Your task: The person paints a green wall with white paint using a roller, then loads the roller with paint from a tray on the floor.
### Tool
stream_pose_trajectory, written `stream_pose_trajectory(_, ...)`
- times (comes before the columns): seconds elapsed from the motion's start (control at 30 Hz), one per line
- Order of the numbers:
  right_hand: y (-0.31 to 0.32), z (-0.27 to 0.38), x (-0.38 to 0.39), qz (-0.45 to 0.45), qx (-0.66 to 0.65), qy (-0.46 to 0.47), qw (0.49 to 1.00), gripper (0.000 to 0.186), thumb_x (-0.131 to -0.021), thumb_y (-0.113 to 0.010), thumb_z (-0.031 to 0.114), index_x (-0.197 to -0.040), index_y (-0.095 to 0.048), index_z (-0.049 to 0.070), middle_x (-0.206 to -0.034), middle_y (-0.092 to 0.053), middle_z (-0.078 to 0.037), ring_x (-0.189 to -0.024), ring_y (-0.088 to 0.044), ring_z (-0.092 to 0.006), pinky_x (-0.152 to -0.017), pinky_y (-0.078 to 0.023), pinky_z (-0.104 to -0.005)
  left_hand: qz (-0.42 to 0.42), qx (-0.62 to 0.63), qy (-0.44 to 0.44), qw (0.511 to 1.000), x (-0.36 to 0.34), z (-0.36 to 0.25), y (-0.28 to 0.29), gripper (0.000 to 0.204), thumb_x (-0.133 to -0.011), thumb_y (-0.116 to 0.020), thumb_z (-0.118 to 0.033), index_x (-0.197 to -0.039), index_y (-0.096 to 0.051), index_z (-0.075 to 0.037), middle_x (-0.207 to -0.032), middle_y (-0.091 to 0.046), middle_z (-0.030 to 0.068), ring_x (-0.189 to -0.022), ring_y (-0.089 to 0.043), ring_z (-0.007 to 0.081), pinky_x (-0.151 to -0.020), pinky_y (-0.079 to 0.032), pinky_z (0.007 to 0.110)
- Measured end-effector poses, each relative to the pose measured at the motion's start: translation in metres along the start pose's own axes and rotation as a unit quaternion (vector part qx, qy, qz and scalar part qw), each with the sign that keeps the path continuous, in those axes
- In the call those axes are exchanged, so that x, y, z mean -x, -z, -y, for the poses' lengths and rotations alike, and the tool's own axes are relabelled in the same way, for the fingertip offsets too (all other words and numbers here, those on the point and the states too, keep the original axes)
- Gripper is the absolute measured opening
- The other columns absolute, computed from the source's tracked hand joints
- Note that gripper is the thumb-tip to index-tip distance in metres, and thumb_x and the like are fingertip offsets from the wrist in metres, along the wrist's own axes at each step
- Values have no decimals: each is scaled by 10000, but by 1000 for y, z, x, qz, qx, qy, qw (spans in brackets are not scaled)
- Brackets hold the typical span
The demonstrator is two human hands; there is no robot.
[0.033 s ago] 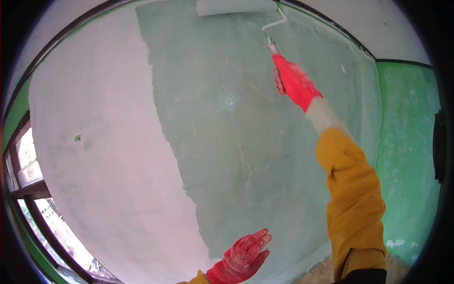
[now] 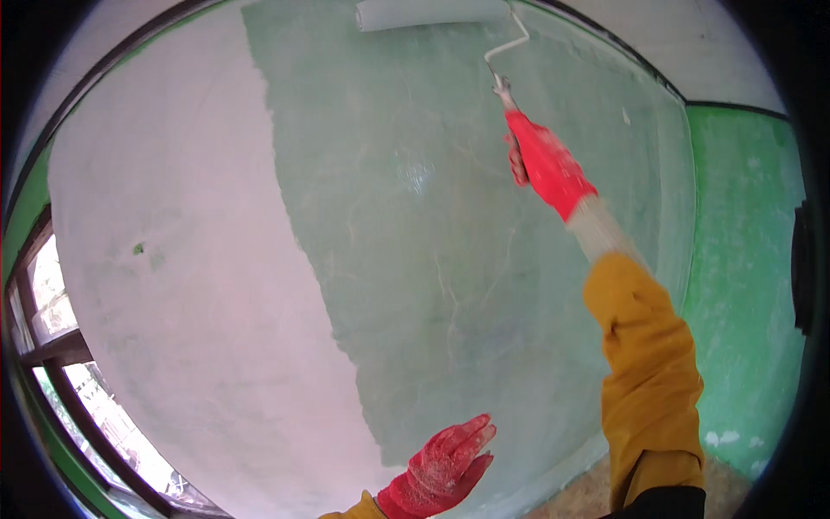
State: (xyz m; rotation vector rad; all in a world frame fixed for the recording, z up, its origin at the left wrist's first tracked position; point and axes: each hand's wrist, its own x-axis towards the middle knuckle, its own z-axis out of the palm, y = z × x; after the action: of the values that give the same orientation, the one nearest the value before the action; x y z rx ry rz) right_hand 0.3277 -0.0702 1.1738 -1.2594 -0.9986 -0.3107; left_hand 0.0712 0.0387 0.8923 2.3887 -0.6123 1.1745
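Head view: the gloved right hand [image 2: 552, 164] has dropped slightly, fingers wrapped round the handle [image 2: 507, 99] of the paint roller [image 2: 432, 15], which sits high on the greenish wall [image 2: 389, 216]; a rolling stroke seems under way. The pale coat [image 2: 190, 190] looks unchanged. The gloved left hand [image 2: 439, 469] has loosely extended fingers, grasping nothing visible.

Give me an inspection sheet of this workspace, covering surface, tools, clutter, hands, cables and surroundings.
Surface: wall pale at left, grey-green at right, ragged edge between; small green spot in the pale part.
Job's things: roller near the wall's top; contact unclear.
Clutter: nothing seen.
Grip: right hand closed on the roller's handle; left hand open, holding nothing; both red-gloved.
Cables: nothing seen.
Surroundings: window at left; green side wall at right.
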Motion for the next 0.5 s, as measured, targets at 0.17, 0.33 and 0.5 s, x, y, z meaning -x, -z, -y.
stream_pose_trajectory(0.17,36,-87,188,-9,23,-149,989,353,-955,-491,409,-860,-532,72,-584,-467,19,-486,-434,-78,-479,-353,-259,19,14,25,999,41,5,-19,511,-751,-732,-9,-1229,-558,-61,-1246,-588,138,-1040,-620,292,-827,-531,351)
stream_pose_trajectory(0.33,63,-140,406,-9,81,-355,932,242,-929,-541,299,-836,-562,77,-609,-494,24,-545,-471,-77,-510,-391,-270,79,63,65,993,96,5,-34,470,-765,-724,-30,-1209,-577,-76,-1241,-594,129,-1046,-619,294,-847,-529,356)
stream_pose_trajectory(0.5,63,-175,584,59,88,-574,812,268,-916,-567,322,-813,-578,75,-642,-533,1,-568,-484,-111,-547,-419,-294,132,125,133,974,168,10,-82,457,-775,-716,-36,-1210,-581,-75,-1236,-596,133,-1050,-617,301,-860,-524,364)
